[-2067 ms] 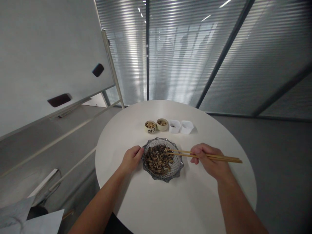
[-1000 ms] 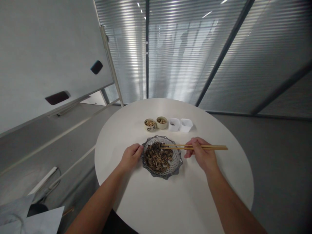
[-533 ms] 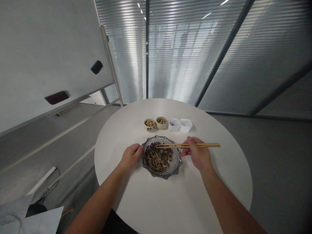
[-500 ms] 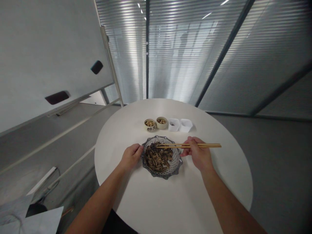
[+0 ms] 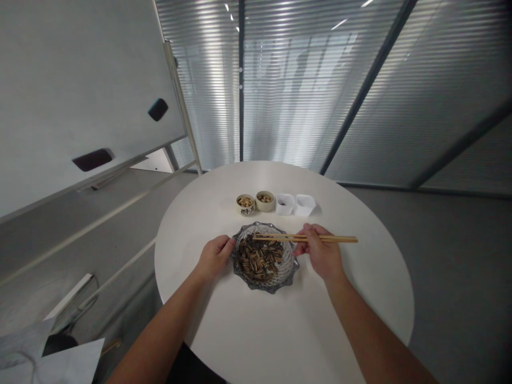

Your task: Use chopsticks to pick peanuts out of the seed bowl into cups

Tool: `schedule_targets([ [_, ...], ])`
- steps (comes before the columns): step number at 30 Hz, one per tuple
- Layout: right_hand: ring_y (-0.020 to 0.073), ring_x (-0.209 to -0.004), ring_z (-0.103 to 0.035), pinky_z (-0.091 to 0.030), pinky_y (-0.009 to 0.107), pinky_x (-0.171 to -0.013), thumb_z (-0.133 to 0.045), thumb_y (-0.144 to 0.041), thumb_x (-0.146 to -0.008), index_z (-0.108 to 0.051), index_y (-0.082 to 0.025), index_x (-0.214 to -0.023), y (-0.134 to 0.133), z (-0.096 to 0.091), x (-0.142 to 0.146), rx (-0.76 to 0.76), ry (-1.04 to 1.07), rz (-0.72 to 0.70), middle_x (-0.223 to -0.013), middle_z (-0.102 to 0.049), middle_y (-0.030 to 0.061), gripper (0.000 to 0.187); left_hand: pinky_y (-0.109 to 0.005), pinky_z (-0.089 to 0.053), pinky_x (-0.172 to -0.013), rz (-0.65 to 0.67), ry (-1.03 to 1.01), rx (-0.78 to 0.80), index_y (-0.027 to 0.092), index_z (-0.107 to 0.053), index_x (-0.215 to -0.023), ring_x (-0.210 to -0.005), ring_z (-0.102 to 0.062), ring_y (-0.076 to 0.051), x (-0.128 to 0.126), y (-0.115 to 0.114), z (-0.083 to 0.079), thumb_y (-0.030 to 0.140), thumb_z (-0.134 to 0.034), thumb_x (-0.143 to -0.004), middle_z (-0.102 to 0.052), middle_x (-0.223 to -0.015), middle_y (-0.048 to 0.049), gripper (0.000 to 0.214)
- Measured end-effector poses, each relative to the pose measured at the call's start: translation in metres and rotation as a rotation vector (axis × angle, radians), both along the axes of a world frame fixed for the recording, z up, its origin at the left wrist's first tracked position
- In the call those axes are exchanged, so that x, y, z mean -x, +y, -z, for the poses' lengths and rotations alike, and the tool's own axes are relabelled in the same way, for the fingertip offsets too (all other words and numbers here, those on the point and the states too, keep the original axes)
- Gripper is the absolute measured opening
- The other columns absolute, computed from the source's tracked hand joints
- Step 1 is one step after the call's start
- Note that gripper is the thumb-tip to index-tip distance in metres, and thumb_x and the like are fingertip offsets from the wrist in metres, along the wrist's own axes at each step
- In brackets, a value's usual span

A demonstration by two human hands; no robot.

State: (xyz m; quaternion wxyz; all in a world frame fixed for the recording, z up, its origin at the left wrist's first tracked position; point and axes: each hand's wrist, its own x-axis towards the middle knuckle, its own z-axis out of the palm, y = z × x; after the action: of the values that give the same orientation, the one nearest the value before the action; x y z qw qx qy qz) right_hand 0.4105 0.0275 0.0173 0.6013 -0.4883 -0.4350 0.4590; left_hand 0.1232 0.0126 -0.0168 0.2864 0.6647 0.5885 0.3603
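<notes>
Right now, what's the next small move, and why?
Probably close the chopsticks gently: the right hand has their tips, seemingly slightly apart, at the dark seeds in the scalloped glass bowl, and the left hand holds its rim.

1. We cannot tell whether the long tan wooden chopsticks grip any dark striped seeds; the right hand hides their middle.
2. The left hand hides some of the grey scalloped glass bowl from us.
3. We find the dark speck in the left-hand white plastic cup too small to identify.
4. We see the large white rectangular board cut off by the left edge.
</notes>
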Motion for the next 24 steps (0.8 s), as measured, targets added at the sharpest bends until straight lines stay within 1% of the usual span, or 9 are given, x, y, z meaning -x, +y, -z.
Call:
schedule_targets([
  [4,0.0160,-0.039,-0.061,-0.053,0.026,-0.040,-0.070,-0.063,-0.084,-0.065,-0.019,-0.074,-0.0013,0.0014,0.0016,0.005,-0.090,0.006,-0.048,-0.063,-0.0012,0.046,-0.026,-0.032,-0.059,-0.008,-0.014,-0.002,0.020,-0.048,-0.064,-0.064,-0.043,-0.014,-0.0009,-0.0002,-0.0001,0.052,-0.044,-0.097,-0.047,-0.064,0.0022,0.046],
  [8,0.0173,-0.039,-0.063,-0.053,0.026,-0.040,-0.069,-0.065,-0.085,-0.066,-0.019,-0.073,-0.0025,0.0007,0.0017,-0.003,-0.167,0.019,-0.047,-0.063,-0.0001,0.048,-0.026,-0.032,-0.058,-0.006,-0.008,0.006,0.020,-0.049,-0.065,-0.063,-0.043,-0.014,-0.0011,0.0000,-0.0005,0.052,-0.044,-0.097,-0.047,-0.064,0.0020,0.046],
  [18,0.0180,-0.039,-0.064,-0.052,0.026,-0.038,-0.067,-0.064,-0.087,-0.068,-0.018,-0.073,-0.0001,0.0075,-0.0017,-0.017,-0.144,0.059,-0.048,-0.065,0.0017,0.048,-0.027,-0.032,-0.060,0.000,0.018,0.010,0.020,-0.048,-0.066,-0.064,-0.043,-0.014,0.0008,0.0004,0.0006,0.053,-0.043,-0.098,-0.046,-0.065,0.0021,0.046],
  [21,0.0171,-0.038,-0.063,-0.052,0.025,-0.037,-0.069,-0.062,-0.086,-0.068,-0.017,-0.072,0.0013,0.0073,-0.0009,-0.038,-0.072,0.087,-0.048,-0.064,0.0013,0.047,-0.026,-0.033,-0.061,0.005,0.017,0.018,0.020,-0.048,-0.066,-0.065,-0.044,-0.014,0.0012,0.0006,0.0014,0.054,-0.042,-0.098,-0.047,-0.065,0.0020,0.047],
  [24,0.0137,-0.036,-0.057,-0.056,0.027,-0.038,-0.074,-0.060,-0.082,-0.064,-0.018,-0.069,0.0040,0.0030,0.0012,-0.063,0.103,0.136,-0.049,-0.061,-0.0016,0.045,-0.027,-0.033,-0.061,0.000,0.007,0.020,0.020,-0.049,-0.066,-0.065,-0.044,-0.014,0.0010,0.0003,0.0013,0.054,-0.042,-0.098,-0.047,-0.065,0.0017,0.047],
])
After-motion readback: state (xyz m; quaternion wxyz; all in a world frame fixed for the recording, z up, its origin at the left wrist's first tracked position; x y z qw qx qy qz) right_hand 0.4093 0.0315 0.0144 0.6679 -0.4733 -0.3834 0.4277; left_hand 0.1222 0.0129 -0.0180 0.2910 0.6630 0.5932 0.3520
